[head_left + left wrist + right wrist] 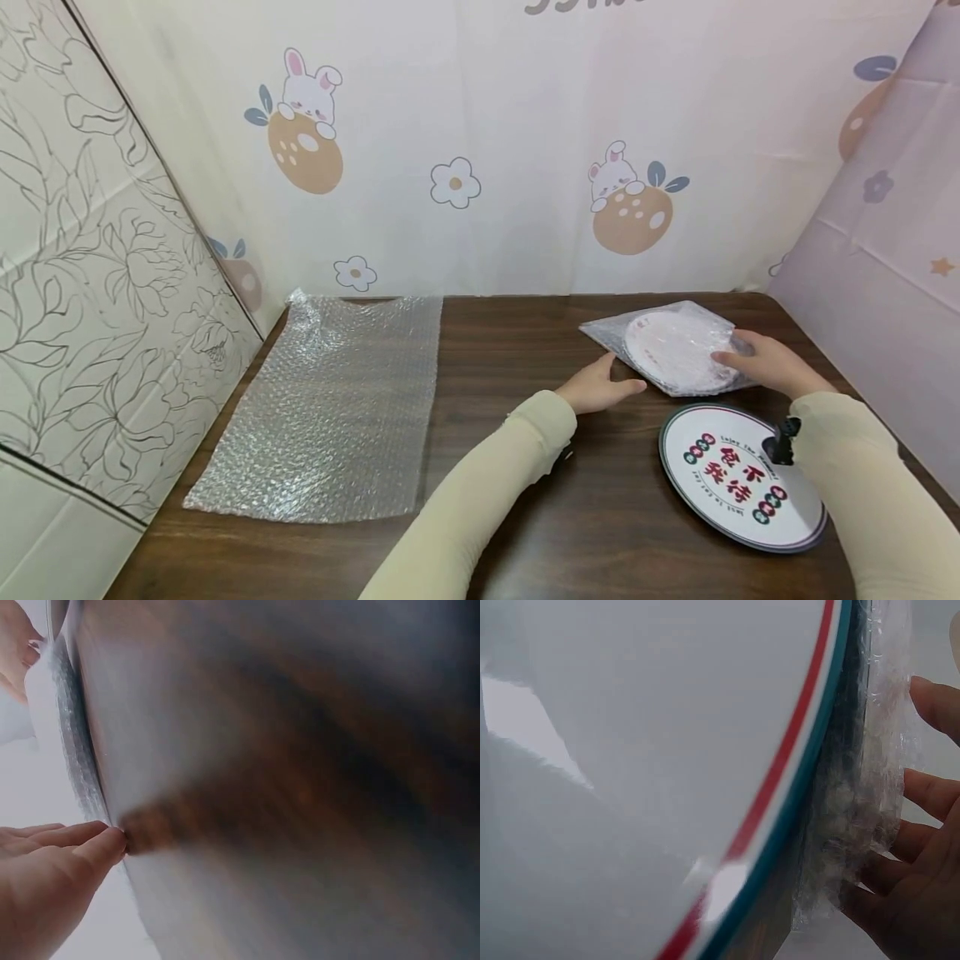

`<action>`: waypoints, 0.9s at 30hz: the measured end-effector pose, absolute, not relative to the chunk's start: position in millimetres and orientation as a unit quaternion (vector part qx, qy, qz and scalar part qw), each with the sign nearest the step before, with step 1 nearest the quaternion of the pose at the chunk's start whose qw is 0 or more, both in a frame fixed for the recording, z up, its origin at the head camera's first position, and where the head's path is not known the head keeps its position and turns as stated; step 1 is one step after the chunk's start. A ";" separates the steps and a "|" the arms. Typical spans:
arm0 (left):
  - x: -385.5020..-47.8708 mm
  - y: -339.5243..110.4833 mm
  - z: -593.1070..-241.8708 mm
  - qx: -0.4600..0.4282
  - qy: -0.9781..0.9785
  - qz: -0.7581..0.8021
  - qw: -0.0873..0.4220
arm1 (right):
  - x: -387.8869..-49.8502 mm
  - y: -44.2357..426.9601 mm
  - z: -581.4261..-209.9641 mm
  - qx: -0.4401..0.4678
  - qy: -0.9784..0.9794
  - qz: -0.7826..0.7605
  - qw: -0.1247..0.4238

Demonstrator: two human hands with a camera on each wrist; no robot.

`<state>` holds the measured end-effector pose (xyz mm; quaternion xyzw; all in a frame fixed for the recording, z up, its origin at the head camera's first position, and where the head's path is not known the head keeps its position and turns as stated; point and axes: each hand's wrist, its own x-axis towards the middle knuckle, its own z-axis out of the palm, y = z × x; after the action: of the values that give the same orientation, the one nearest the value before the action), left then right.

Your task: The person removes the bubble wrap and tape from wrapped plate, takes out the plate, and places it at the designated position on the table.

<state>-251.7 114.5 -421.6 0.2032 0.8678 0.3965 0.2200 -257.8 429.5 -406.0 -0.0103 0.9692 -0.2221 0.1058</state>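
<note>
A plate in bubble wrap lies at the back right of the table. My right hand holds its right edge, thumb over the top; in the right wrist view the fingertips meet the crinkled wrap. My left hand is at the packet's near left side, fingers stretched out and thumb apart; the left wrist view has its fingertips at the packet's low edge. Nearer me, under the right forearm, lies an unwrapped white plate with a dark rim and red characters, its right part partly covered by the sleeve.
A flat sheet of bubble wrap spreads over the left side of the brown table. A curtain with rabbit prints hangs along the back edge, and a flower-patterned panel stands on the left.
</note>
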 end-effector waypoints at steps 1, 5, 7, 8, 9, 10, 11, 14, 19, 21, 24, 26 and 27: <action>-252.2 115.0 -421.6 0.204 0.869 0.393 0.222 | -258.0 429.0 -406.1 -0.011 0.969 -0.224 0.106; -253.7 116.8 -421.8 0.204 0.874 0.379 0.227 | -258.9 426.9 -405.8 -0.012 0.967 -0.231 0.110; -254.0 116.8 -421.6 0.204 0.874 0.378 0.229 | -259.2 424.8 -405.1 -0.013 0.966 -0.234 0.114; -254.0 116.6 -421.4 0.203 0.874 0.378 0.230 | -259.2 423.6 -404.9 -0.014 0.965 -0.234 0.115; -254.1 116.2 -421.3 0.202 0.873 0.381 0.230 | -259.4 422.2 -404.7 -0.016 0.965 -0.235 0.116; -254.1 115.7 -421.4 0.200 0.872 0.383 0.231 | -259.6 420.7 -404.6 -0.018 0.965 -0.235 0.116; -254.0 115.0 -421.3 0.199 0.870 0.386 0.232 | -259.6 419.1 -404.7 -0.022 0.965 -0.234 0.115; -253.6 112.9 -421.5 0.195 0.865 0.398 0.233 | -260.5 414.4 -405.6 -0.030 0.966 -0.230 0.114; -252.1 109.0 -420.5 0.188 0.861 0.413 0.232 | -262.0 406.3 -405.1 -0.039 0.967 -0.223 0.117; -251.6 107.3 -419.4 0.185 0.861 0.412 0.233 | -262.3 403.2 -404.5 -0.046 0.966 -0.225 0.117; -251.4 104.4 -417.3 0.189 0.860 0.415 0.231 | -263.2 398.7 -404.1 -0.055 0.966 -0.223 0.118; -251.1 101.8 -415.6 0.188 0.860 0.415 0.229 | -263.9 395.1 -404.0 -0.061 0.967 -0.218 0.119; -251.2 100.6 -415.0 0.187 0.861 0.415 0.228 | -264.2 393.0 -403.7 -0.064 0.967 -0.215 0.119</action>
<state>-251.2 100.6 -415.0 0.1869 0.8610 0.4145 0.2279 -264.2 393.0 -403.7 -0.0645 0.9672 -0.2147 0.1194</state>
